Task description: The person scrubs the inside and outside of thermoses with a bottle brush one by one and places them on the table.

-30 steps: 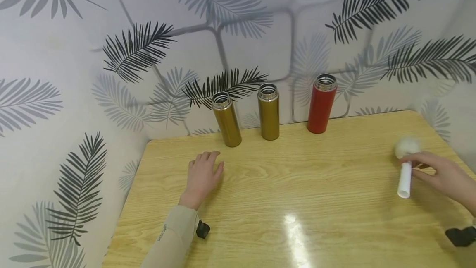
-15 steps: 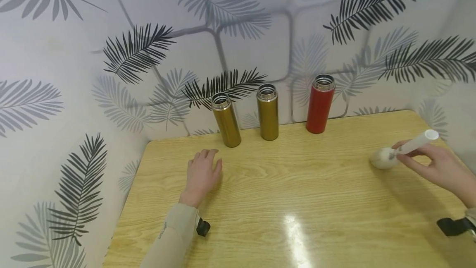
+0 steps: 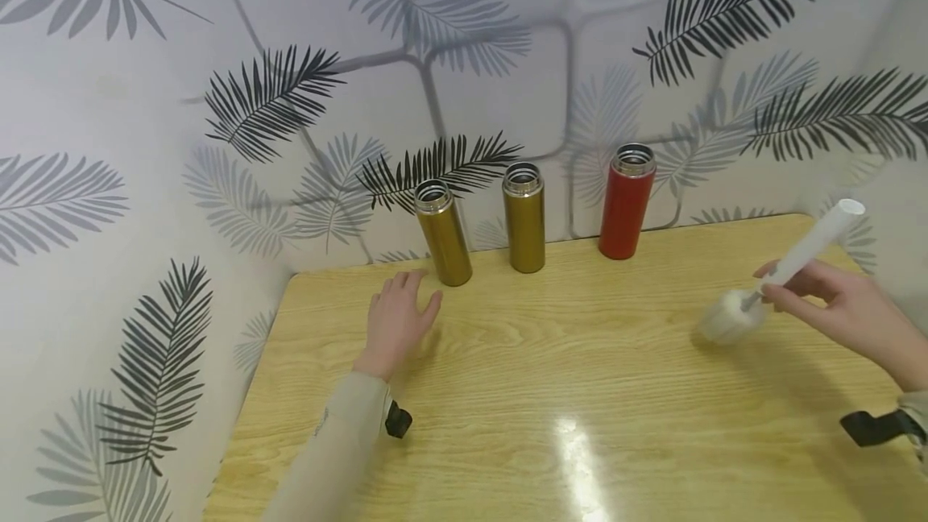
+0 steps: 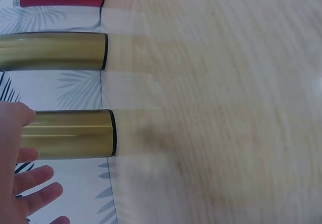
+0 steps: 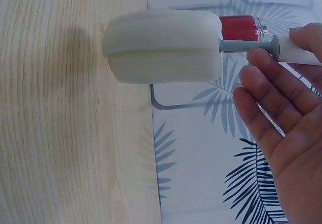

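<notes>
In my right hand (image 3: 844, 300) is a bottle brush, pinched at the lower end of its white handle (image 3: 815, 244). Its pale sponge head (image 5: 163, 48) points down and left, above the table, and a grey neck joins head and handle. My left hand (image 3: 397, 316) holds nothing; its fingers are spread just in front of the left gold bottle (image 3: 445, 240). Whether they touch it I cannot tell. A second gold bottle (image 3: 524, 224) and a red bottle (image 3: 627, 208) stand to the right, all with uncovered steel mouths.
The bottles stand along the back edge of a wooden table (image 3: 551, 353), close to a leaf-patterned wall (image 3: 493, 87). The wall also runs along the left side.
The brush has swung from handle-down to handle-up, its head moving left and down. My right hand has shifted slightly left. My left hand has moved a little towards the left gold bottle.
</notes>
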The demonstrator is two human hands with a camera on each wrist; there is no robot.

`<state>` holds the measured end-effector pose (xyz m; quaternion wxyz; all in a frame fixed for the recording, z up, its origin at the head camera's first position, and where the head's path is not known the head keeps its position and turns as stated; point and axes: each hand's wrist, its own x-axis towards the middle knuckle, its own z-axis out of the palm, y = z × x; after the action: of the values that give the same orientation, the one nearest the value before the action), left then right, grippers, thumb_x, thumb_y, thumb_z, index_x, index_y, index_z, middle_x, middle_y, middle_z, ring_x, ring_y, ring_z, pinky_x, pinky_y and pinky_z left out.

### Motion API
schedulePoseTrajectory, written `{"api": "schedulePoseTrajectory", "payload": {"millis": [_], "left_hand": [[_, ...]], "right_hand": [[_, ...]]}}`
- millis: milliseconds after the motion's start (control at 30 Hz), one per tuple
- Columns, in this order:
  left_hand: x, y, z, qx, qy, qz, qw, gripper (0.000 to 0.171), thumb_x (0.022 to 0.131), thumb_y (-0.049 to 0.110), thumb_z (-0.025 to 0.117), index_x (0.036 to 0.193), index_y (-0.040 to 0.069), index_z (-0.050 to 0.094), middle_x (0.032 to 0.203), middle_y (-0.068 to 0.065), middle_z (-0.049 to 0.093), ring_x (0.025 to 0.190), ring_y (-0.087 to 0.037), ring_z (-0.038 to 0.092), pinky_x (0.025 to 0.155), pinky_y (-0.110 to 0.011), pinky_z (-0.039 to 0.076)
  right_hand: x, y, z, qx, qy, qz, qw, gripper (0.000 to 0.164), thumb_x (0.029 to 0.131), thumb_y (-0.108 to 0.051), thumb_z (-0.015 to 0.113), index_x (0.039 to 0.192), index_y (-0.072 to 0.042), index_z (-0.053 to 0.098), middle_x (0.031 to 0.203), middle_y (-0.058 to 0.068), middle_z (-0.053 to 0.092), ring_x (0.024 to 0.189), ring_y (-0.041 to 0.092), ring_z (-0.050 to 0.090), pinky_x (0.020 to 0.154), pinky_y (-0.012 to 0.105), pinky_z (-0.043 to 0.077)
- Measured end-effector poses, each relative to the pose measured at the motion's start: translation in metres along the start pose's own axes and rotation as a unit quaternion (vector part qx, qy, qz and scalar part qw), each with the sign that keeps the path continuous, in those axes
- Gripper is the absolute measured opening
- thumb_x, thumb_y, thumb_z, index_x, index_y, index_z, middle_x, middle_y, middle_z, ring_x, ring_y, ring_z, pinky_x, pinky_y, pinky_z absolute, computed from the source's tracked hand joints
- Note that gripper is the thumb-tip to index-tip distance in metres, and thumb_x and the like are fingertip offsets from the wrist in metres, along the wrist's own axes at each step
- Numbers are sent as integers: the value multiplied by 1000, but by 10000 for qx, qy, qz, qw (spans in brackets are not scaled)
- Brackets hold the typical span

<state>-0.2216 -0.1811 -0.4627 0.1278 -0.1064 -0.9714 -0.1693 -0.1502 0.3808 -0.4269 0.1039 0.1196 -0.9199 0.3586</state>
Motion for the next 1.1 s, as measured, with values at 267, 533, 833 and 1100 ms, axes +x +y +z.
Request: {"api": "schedulePoseTrajectory", "payload": {"millis": [267,533,833,1100], "left_hand": [[28,-6,-4,-809,164,-527,9952,69,103,49,57,155,6,41,136,-22,60,117,-41,63,89,-58,55],[58,0,-6,-1807,402,-1077,9768,86,97,57,63,161,9,31,146,-21,51,131,-36,53,102,-57,49],[76,10,-4,-2306,86,-1246,9650,105,93,58,72,166,6,16,159,-23,37,145,-36,41,118,-53,37],[91,7,-1,-3214,277,-1273,9379,112,89,47,82,167,9,11,162,-21,36,146,-36,39,120,-51,35]], "right_hand": [[7,-9,4,38,-62,47,10000,23,98,-11,73,120,-5,67,90,-18,72,84,-12,61,67,9,42],[12,-8,5,488,-4,-184,9986,15,101,-2,65,116,-2,68,91,-19,74,85,-11,65,70,6,44],[14,-9,6,355,87,260,9990,22,105,-17,65,124,-6,70,109,-34,64,95,-16,59,68,8,44],[24,-14,13,653,224,-166,9975,31,103,-7,65,133,-5,61,111,-28,66,96,-16,62,75,5,47]]}}
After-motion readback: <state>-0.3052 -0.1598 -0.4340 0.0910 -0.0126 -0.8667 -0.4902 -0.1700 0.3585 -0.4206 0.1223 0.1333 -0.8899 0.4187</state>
